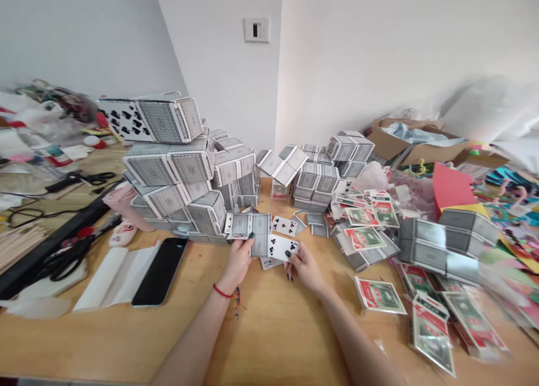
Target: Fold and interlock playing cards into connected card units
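Observation:
My left hand (237, 262) pinches a small piece of joined playing cards (260, 229) with grey patterned backs, held above the table. Between thumb and fingers of my right hand (304, 267) is a single playing card (279, 248), a four of clubs, face up. Its left edge meets the joined cards. Just behind lies another face-up club card (284, 225), and a further card (269, 263) shows partly beneath. Stacked blocks folded from cards (189, 167) rise behind my left hand, and a second group of blocks (315, 175) stands to the right.
Black phone (160, 271), white paper (113, 276) and black scissors (76, 251) lie at left. Red-green card boxes (379, 295) and more folded card blocks (422, 244) cover the right side. A cardboard box (416, 150) stands at the back right, before the wall.

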